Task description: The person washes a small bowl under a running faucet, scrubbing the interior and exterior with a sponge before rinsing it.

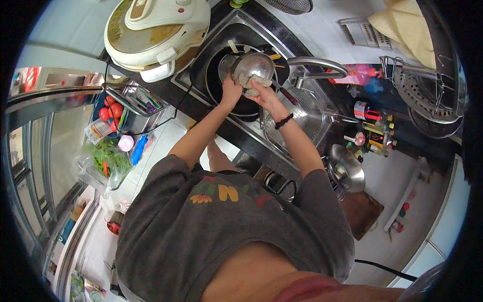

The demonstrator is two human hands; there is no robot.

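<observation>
Over the left basin of a double sink, my left hand (231, 91) grips the rim of a shiny metal bowl (259, 65). My right hand (264, 96) holds a wet, greyish cloth (245, 81) against the bowl's near side. Beneath them a large dark wok or pan (219, 85) stands in the basin, with chopsticks (277, 57) and other utensils at its far side. A dark reddish handle (288, 94) sticks out to the right, past my right hand; what it belongs to is partly hidden.
The faucet (317, 62) reaches over the sink from the right. A white electric pressure cooker (158, 34) stands at the upper left, its black cord hanging over the counter edge. Bottles (377, 137) line the right counter. A rack (124, 177) at left holds tomatoes and greens.
</observation>
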